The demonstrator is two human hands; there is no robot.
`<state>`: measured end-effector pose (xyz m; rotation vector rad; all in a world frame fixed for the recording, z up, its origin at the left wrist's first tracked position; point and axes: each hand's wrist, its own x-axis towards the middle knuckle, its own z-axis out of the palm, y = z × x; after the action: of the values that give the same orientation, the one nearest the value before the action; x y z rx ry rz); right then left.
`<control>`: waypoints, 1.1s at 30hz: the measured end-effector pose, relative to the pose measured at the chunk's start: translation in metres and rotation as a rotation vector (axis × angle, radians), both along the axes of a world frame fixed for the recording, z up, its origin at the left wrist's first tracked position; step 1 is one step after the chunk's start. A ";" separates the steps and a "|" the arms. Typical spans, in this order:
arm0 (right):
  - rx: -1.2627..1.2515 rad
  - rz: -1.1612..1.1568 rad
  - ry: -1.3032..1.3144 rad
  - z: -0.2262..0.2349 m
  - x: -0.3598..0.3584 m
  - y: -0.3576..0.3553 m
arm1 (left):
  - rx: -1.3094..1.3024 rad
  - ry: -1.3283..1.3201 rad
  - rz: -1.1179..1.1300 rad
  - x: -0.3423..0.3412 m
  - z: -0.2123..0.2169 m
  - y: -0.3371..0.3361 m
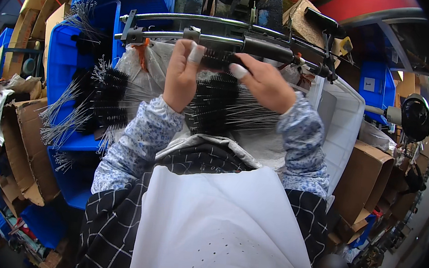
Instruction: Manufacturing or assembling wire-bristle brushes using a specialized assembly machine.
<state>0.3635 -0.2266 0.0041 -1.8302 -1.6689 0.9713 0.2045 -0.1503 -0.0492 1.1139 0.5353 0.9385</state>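
At twelve o'clock, my left fingers (182, 55) and right fingers (258, 69) pinch opposite ends of a black brush (216, 59); I judge it light and springy, best held there, not squeezed mid-length.

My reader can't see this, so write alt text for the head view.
A person's left hand and right hand hold a black brush near metal rods. Wire-stemmed brushes lie on pale cloth, with others in a blue bin at left.
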 end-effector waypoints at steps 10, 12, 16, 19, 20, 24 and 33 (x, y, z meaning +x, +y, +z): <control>0.245 -0.622 -0.904 -0.087 0.104 0.060 | 0.769 1.477 0.494 -0.245 -0.073 0.085; 0.221 -0.615 -0.897 -0.087 0.105 0.063 | 0.321 1.400 0.117 -0.252 -0.069 0.074; 0.184 -0.581 -0.860 -0.084 0.104 0.067 | 0.154 1.111 0.417 -0.249 -0.066 0.065; 0.203 -0.550 -0.839 -0.093 0.110 0.068 | -0.034 1.272 0.283 -0.266 -0.064 0.065; 0.217 -0.535 -0.827 -0.095 0.113 0.068 | -0.111 1.309 0.192 -0.268 -0.062 0.065; 0.222 -0.491 -0.871 -0.100 0.124 0.074 | 0.025 1.120 0.285 -0.256 -0.054 0.059; 0.364 -0.448 -0.995 -0.116 0.144 0.067 | 0.533 0.872 0.438 -0.206 -0.004 0.075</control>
<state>0.5074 -0.1594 -0.1115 -2.4059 -1.6018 -0.5071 -0.0019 -0.0749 -0.0534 1.9534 1.3272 0.9632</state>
